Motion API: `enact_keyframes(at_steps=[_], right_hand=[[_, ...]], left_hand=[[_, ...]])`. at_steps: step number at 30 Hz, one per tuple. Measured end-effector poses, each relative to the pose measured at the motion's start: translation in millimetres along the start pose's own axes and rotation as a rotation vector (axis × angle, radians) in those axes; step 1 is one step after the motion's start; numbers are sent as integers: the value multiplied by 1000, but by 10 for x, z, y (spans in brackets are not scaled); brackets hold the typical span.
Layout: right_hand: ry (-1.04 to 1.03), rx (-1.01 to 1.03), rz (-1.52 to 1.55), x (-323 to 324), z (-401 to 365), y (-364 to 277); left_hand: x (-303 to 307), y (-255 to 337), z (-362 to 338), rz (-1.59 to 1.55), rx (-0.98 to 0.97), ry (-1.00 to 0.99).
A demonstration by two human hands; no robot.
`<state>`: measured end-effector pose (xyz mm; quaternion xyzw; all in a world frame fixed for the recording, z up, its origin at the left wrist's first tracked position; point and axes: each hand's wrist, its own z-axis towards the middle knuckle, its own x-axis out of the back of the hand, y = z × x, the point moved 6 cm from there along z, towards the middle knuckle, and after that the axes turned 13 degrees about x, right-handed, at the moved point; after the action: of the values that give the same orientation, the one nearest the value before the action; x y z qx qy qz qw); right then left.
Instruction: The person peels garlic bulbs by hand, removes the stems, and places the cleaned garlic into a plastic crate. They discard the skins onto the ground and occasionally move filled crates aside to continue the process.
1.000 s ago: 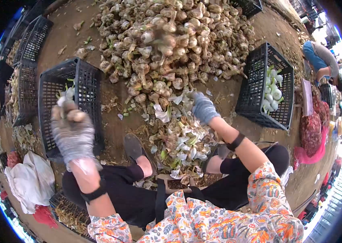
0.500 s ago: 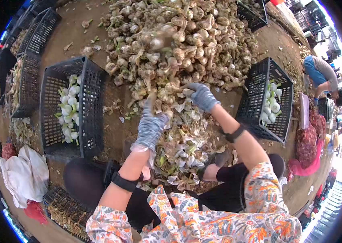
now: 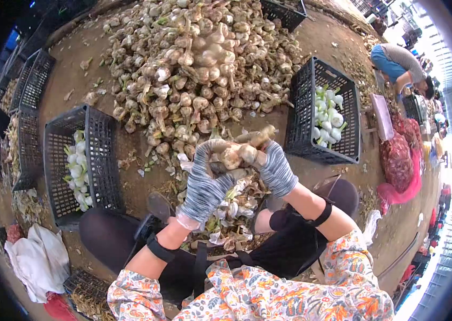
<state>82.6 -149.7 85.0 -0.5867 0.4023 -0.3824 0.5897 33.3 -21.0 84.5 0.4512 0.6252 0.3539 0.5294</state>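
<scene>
Between your two gloved hands, at the centre of the head view, is the garlic bulb (image 3: pixel 235 157). Your left hand (image 3: pixel 204 182) reaches it from below and from the left, its fingers (image 3: pixel 212 147) curled over the top of the bulb and pressed onto it. Your right hand (image 3: pixel 276 168) meets it from the right, fingers folded and pinching the bulb's other side, so that the two gloves nearly touch around it. A pale stalk (image 3: pixel 263 136) juts from the grip, up and to the right.

Directly below the hands, between your legs, lies a heap of peelings (image 3: pixel 234 214) of white and green skins. Beyond the hands, further from you, the pile of unpeeled garlic (image 3: pixel 199 64) spreads across the ground (image 3: pixel 333 40), its near edge just beside the bulb you hold.

Two black mesh crates flank the pile. The left crate (image 3: pixel 103 155) stands well apart on your left and holds white, cleaned bulbs along its far side. The right crate (image 3: pixel 300 107) stands nearer, just beyond your right hand, and holds more cleaned bulbs.

At the far right another person (image 3: pixel 397 61) bends over, with a red mesh sack (image 3: pixel 399 160) near them. At the lower left a white cloth (image 3: pixel 39 262) lies crumpled on the ground.
</scene>
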Motion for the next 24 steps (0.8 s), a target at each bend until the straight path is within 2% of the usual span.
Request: enact_keyframes(at_steps=[2, 6, 9, 13, 16, 18, 19, 20, 22, 23, 24], right_hand=[[18, 7, -115, 16, -12, -71], [-2, -88, -31, 118, 24, 0], [-143, -82, -170, 170, 73, 26], [-166, -119, -193, 183, 91, -37], [-230, -15, -245, 164, 117, -156], [-299, 99, -417, 138, 102, -244], [-212, 163, -218, 99, 75, -175], [-215, 162, -214, 73, 57, -96], [-293, 405, -353, -45, 16, -131], [-317, 395, -491, -71, -7, -153], [-321, 391, -481, -91, -41, -146]], left_hand=[[-20, 17, -24, 80, 71, 39], [-21, -27, -3, 93, 58, 50], [-16, -20, 21, 76, 73, 43], [35, -1, 65, 154, 28, 66], [75, 52, 85, -30, 121, 21], [112, -84, 122, -298, 336, -31], [146, -147, 161, -269, 336, 38], [133, -193, 177, -268, 338, 43], [205, -416, 131, -523, 595, 254], [287, -493, 105, -312, 804, 303], [363, -590, 132, -197, 865, 324]])
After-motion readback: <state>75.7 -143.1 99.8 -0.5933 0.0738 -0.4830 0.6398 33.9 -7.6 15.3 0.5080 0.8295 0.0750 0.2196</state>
